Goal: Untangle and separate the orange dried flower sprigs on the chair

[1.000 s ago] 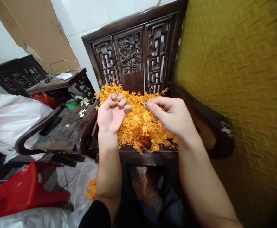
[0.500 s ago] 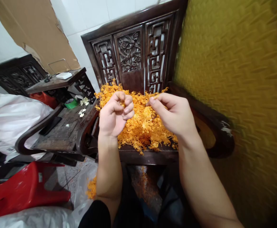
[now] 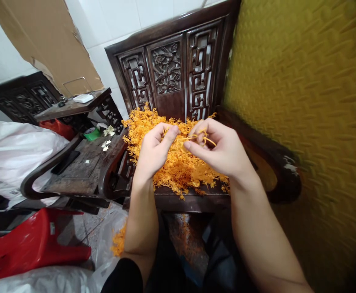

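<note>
A heap of small orange branched plastic-looking pieces [image 3: 181, 175] covers the seat of a dark carved wooden chair [image 3: 170, 101]. Above the heap, my right hand [image 3: 217, 144] pinches an orange branched piece [image 3: 205, 137] between thumb and fingers, its thin curved prongs showing against the palm. Close by on the left, my left hand [image 3: 158, 148] is closed, thumb against the index finger. A bit of orange shows at its fingertips, but I cannot make out what it holds. A small gap separates the two hands.
To the left, a second wooden chair [image 3: 74, 173] bears a green tape roll [image 3: 91, 133] and pale flower-shaped pieces [image 3: 106, 145]. A red plastic stool [image 3: 34, 244] and a clear bag with orange pieces [image 3: 118, 242] are on the floor. A yellow textured surface [image 3: 294, 81] rises at right.
My left hand has moved right and turned, its thumb now pointing toward my right hand. The orange piece in my right hand has shifted, its prongs now lying across the fingers.
</note>
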{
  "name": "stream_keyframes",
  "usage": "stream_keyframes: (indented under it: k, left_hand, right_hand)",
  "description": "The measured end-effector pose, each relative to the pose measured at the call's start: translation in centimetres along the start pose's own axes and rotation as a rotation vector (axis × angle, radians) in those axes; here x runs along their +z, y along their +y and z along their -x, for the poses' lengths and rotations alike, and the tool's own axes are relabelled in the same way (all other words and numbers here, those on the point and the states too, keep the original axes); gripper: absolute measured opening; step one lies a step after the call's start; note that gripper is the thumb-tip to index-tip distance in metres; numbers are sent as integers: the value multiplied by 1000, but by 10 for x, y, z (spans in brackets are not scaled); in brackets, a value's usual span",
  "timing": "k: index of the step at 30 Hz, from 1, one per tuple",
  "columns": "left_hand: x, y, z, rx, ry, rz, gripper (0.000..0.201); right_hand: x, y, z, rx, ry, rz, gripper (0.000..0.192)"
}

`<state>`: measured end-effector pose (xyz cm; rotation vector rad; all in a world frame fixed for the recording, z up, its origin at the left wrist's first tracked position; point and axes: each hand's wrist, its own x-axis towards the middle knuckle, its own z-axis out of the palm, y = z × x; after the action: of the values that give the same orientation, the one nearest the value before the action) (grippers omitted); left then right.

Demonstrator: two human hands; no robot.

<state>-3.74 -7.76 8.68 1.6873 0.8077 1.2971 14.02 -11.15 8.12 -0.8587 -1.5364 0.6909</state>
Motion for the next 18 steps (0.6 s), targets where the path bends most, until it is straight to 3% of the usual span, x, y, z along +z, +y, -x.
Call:
stream_keyframes:
  k: [7,11,18]
  left_hand:
    - [2,1,2,28,15,36,33]
    - [2,3,4,36,-24,39,33]
    - [0,10,9,50,-81,-106,33]
  right_hand:
    - [2,-1,0,31,-131,14,23]
    - [3,-3,0,-8,-114,90,20]
    - [0,-7,3,69,-98,156,18]
